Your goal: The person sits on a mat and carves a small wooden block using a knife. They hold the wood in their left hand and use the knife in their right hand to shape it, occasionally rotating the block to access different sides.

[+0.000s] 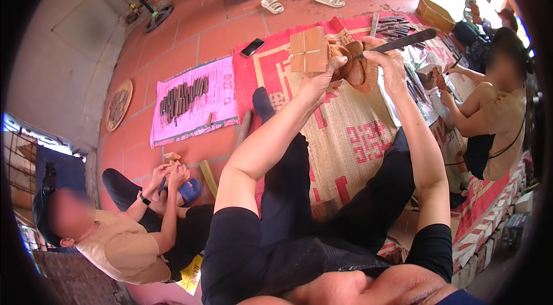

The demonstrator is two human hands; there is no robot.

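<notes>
My left hand (324, 79) is closed around a reddish-brown wooden carving (356, 71), near its flat square base (307, 50), which has lines marked across it. The carved side has rounded, petal-like shapes and faces my right hand (387, 64). That hand pinches a long, dark, flat file-like tool (410, 39). Its broad end points up and to the right, while the narrow end reaches over the carving. Whether that narrow end touches the wood I cannot tell. Both hands are held out over the mat, beyond my legs.
A red and beige woven mat (351, 132) lies beneath. Chisels (184, 99) rest on a pink sheet (220, 83) at left; more tools (396, 27) lie far right. A phone (253, 47) is near the mat's edge. Co-workers sit at left (124, 241) and right (492, 109).
</notes>
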